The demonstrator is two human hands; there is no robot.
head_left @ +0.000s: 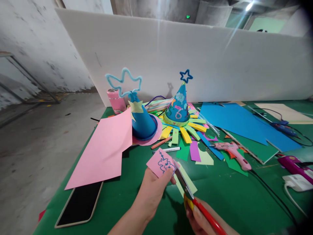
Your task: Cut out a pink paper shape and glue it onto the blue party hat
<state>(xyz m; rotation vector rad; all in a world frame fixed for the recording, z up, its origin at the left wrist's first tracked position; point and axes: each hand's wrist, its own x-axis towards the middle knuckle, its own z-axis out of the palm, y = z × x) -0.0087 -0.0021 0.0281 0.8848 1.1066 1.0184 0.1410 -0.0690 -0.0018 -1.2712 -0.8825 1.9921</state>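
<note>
My left hand (155,186) pinches a small piece of pink paper (154,161) with a blue outline drawing on it. In my right hand (199,213) is a pair of scissors (209,216) with red and yellow handles. Their blades meet the right edge of the pink piece. Just beyond lie a capped marker (170,149) and an orange pen (160,143). Two blue cone hats stand behind: a plain one (141,124) with a light-blue pipe-cleaner shape, and a decorated one (179,106) with a dark-blue star and a fringe of yellow and green strips.
Pink sheet paper (105,150) overlaps a phone (79,205) at the left table edge. To the right are a pink glue gun (233,151) with its cord, blue sheets (237,120) and a purple power strip (293,164). A pink cup (116,101) stands before the white board (195,62).
</note>
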